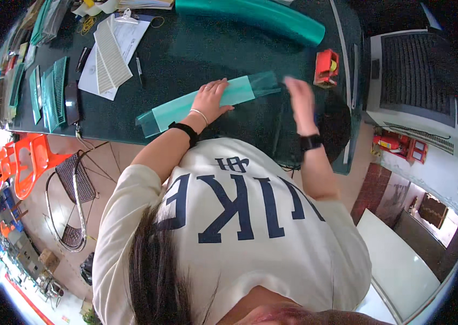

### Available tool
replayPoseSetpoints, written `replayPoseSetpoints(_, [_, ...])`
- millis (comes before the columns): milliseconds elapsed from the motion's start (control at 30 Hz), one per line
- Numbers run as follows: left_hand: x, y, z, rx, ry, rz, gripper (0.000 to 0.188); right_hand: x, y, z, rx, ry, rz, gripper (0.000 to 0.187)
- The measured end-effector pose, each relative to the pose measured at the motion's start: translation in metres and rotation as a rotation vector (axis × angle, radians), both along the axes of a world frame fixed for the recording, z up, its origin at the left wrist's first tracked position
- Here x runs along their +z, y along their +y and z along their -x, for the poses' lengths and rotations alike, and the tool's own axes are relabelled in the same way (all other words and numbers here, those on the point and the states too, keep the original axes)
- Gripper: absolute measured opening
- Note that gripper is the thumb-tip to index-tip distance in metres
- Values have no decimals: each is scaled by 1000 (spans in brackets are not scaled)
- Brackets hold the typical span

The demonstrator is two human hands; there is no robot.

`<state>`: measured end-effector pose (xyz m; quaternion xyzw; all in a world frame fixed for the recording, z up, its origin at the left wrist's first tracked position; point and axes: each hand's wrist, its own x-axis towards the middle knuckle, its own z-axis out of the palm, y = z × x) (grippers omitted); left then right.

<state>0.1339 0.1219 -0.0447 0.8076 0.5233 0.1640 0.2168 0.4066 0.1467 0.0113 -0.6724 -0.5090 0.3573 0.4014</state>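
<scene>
A pale green flat strip (177, 112) lies slantwise near the table's front edge inside a clear plastic sleeve (266, 83), which reaches past the strip at both ends. My left hand (211, 101) rests flat across its middle, fingers stretched out and thumb toward the right. My right hand (300, 103) is raised just beyond the sleeve's right end, apart from it. Motion smears its fingers, so their grip cannot be made out. To the right of that hand stands a red tape dispenser (325, 69) with a yellow roll.
A green roll of film (250, 16) lies along the table's far side. Far left are a clipboard with papers (126, 40), a pen (139, 70) and wrapped green packs (54, 95). An air cooler (421, 81) stands right; orange chairs (31, 162) stand left.
</scene>
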Motion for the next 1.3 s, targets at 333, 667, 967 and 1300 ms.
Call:
replayPoseSetpoints(333, [4, 2, -5, 19, 17, 75, 75, -81, 47, 89, 613, -570, 552, 46])
replayPoseSetpoints(667, [-6, 0, -2, -102, 126, -70, 68, -13, 3, 72, 714, -783, 541, 53])
replayPoseSetpoints(967, [28, -43, 118, -39, 214, 13, 70, -17, 11, -121, -295, -249, -14, 41])
replayPoseSetpoints(1300, [20, -77, 124, 35, 187, -129, 58, -24, 73, -167, -177, 66, 485, 37])
